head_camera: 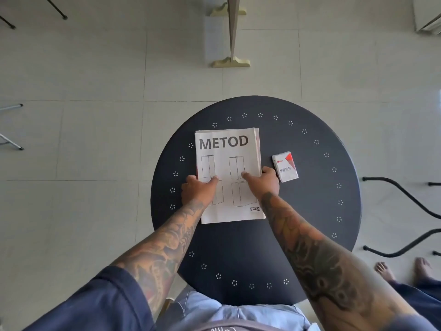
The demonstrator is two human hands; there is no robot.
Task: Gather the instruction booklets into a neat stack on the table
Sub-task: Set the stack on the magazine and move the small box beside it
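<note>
Booklets: the stack of booklets (pixel 228 173) is lying mid-table (pixel 310 211), long axis pointing away from you.
Hands: your left hand (pixel 198 189) and right hand (pixel 265 181) are gripping its opposite long edges, equally near.

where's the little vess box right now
In the head view the VESS box lies flat on the round dark table, just right of the booklet stack and beside the right hand.
</note>
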